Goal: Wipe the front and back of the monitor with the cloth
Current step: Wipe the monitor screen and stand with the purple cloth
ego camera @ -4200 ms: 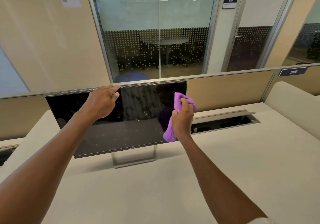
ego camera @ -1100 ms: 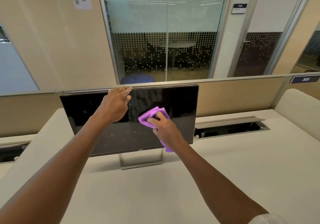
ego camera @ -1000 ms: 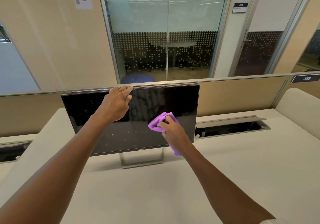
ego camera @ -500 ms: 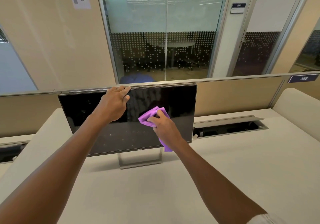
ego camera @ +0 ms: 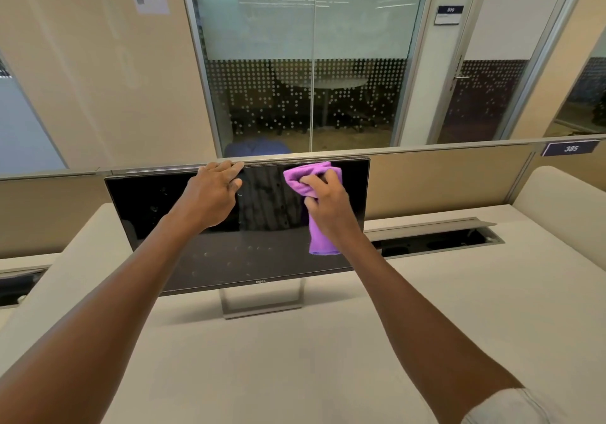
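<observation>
Monitor [ego camera: 203, 246] stands upright on the tabletop [ego camera: 295, 358]. Your left hand [ego camera: 213, 194] hooks its top edge; your right hand [ego camera: 328, 204] clutches the cloth [ego camera: 308, 177] against the monitor's upper right screen. Risk: hard pressure here may tilt the panel backward. Back likely unwiped.

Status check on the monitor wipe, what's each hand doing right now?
Left hand grips monitor top edge. Right hand presses purple cloth on screen, upper right. Nothing in the way.
</observation>
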Motion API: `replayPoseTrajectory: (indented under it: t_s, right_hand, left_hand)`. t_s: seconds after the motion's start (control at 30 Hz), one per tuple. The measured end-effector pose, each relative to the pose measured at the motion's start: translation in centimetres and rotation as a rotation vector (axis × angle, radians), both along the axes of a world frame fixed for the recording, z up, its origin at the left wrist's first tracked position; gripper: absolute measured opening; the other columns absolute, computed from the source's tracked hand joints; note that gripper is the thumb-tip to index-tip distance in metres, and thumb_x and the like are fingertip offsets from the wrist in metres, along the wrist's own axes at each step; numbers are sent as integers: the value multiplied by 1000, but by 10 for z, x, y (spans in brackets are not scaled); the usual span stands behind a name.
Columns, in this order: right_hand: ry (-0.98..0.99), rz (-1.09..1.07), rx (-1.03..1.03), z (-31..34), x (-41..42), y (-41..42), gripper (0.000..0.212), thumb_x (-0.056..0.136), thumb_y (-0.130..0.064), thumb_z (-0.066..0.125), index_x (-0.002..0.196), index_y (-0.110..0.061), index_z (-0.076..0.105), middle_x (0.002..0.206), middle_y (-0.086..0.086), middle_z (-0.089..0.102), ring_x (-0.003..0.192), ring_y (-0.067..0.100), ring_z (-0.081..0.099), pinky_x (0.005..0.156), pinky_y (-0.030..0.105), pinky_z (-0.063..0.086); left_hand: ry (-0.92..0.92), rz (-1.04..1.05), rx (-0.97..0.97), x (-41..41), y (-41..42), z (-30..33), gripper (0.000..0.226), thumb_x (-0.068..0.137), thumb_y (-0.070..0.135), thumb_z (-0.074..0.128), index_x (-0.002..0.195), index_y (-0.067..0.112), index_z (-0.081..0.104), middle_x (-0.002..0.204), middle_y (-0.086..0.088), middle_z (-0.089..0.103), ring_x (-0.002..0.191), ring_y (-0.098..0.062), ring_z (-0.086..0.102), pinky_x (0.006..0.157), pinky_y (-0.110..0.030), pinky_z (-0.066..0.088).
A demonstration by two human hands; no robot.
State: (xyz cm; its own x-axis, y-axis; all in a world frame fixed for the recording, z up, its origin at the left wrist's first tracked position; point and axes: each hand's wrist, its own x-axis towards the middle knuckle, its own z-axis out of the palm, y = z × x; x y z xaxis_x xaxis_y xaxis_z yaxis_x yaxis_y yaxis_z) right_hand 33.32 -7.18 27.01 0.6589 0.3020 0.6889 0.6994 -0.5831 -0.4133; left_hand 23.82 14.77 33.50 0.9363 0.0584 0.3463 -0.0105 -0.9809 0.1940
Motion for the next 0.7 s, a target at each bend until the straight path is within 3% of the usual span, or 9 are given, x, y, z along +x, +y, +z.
replayPoseTrajectory:
  t_s: [0.23,0.37,0.5,0.7]
  right_hand:
    - [18,46,-140,-48,-12,-17,21,82,-1,59,96,-13,69,102,6,53,83,16,52,64,34,53]
    - [43,-111,11,-30,1,-31,27,82,4,56,101,-10,68,101,12,52,80,25,55,66,39,53]
    - [-3,-79,148,12,7,-20,33,86,3,52,110,-13,67,109,10,52,87,22,56,71,30,50]
    - [-10,9,-24,-16,0,-18,28,84,-1,53,102,-14,70,104,7,52,83,22,56,65,32,48]
  left_hand:
    - [5,3,-18,-2,-1,0,46,103,26,33,147,14,36,147,0,42,138,-22,31,115,-46,21]
    - [11,11,-21,-3,-1,1,46,103,26,33,148,14,36,150,-1,39,140,-22,29,117,-47,20]
    - [1,15,-25,-5,-4,3,46,103,25,33,147,14,37,148,-1,42,139,-22,31,115,-46,22]
    - [-20,24,-36,-8,-7,3,45,103,24,34,147,13,37,146,-1,43,138,-21,31,115,-44,22]
